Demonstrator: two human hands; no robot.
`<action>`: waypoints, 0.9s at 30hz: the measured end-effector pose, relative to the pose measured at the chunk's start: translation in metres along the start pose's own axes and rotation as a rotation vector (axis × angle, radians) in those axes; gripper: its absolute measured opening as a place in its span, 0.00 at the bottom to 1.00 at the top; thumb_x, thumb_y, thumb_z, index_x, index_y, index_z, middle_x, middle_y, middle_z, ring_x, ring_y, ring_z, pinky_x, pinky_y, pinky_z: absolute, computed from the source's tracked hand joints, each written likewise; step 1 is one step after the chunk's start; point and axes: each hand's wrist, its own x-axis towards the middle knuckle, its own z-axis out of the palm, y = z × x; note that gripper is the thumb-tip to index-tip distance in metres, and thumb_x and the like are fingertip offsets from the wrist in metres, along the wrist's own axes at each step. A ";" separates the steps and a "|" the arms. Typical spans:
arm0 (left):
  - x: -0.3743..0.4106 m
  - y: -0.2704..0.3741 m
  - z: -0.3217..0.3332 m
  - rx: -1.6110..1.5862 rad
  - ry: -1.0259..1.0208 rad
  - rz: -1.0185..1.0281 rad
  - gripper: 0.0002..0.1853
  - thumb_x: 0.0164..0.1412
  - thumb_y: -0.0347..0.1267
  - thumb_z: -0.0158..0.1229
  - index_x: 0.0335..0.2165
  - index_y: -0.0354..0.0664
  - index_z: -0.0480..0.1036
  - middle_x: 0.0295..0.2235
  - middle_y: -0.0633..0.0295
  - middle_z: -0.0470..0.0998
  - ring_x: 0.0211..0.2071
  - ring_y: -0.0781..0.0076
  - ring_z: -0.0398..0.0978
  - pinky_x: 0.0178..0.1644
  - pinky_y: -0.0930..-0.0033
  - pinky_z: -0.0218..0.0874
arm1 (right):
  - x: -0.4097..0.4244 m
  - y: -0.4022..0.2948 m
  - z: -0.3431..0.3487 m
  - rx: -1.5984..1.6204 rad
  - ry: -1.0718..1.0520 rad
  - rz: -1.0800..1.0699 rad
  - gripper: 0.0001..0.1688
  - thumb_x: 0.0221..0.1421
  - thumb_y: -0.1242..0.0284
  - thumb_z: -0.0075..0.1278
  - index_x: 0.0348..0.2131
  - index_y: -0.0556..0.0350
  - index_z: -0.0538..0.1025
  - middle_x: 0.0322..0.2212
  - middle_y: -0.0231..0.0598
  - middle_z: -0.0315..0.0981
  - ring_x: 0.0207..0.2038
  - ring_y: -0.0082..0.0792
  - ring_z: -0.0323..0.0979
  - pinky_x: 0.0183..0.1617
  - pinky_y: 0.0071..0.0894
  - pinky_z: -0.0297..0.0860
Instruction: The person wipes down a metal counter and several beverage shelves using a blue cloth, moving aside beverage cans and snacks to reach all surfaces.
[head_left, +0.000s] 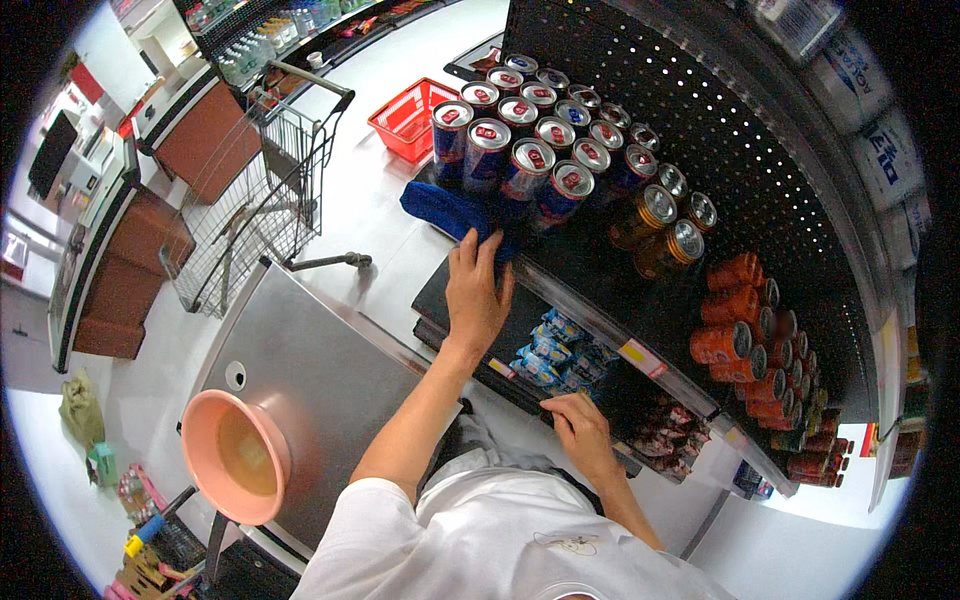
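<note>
My left hand (478, 296) has its fingers on a blue cloth (442, 210) at the near left end of a black metal shelf (592, 281). The cloth's far part lies against the front of standing energy drink cans (517, 154) with silver lids. Part of the cloth is lost in shadow near my fingertips. Lower down, my right hand (583, 435) hangs by the front edge of the bottom shelf, holding nothing, with its thumb apart from the slightly bent fingers. Blue snack packets (559, 349) lie on that lower shelf, just beyond it.
A pink basin (274, 450) with cloudy liquid sits on a grey metal table (322, 360) to my left. Gold cans (654, 206) and orange cans (724, 341) fill the shelf's right side. Beyond are a red basket (401, 124), a shopping cart (292, 154) and checkout counters (112, 277).
</note>
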 end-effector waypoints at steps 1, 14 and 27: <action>-0.003 0.001 -0.001 -0.009 -0.007 0.004 0.25 0.57 0.26 0.60 0.54 0.42 0.67 0.54 0.44 0.66 0.51 0.42 0.67 0.53 0.51 0.66 | 0.000 0.000 0.001 0.008 -0.008 -0.011 0.13 0.54 0.84 0.51 0.40 0.59 0.80 0.37 0.41 0.77 0.41 0.42 0.75 0.46 0.37 0.71; 0.069 -0.138 -0.029 -0.117 0.394 -0.222 0.18 0.61 0.25 0.56 0.50 0.34 0.73 0.43 0.46 0.78 0.44 0.52 0.76 0.53 0.57 0.65 | -0.008 -0.001 -0.004 0.001 -0.035 0.038 0.12 0.55 0.84 0.51 0.39 0.60 0.80 0.36 0.42 0.77 0.40 0.42 0.75 0.45 0.37 0.71; 0.043 -0.065 0.003 -0.430 0.247 -0.378 0.25 0.68 0.30 0.51 0.61 0.32 0.64 0.50 0.46 0.72 0.49 0.60 0.73 0.54 0.64 0.65 | -0.031 0.011 0.007 0.008 -0.072 0.089 0.12 0.57 0.79 0.51 0.41 0.53 0.78 0.37 0.39 0.75 0.41 0.44 0.73 0.44 0.40 0.71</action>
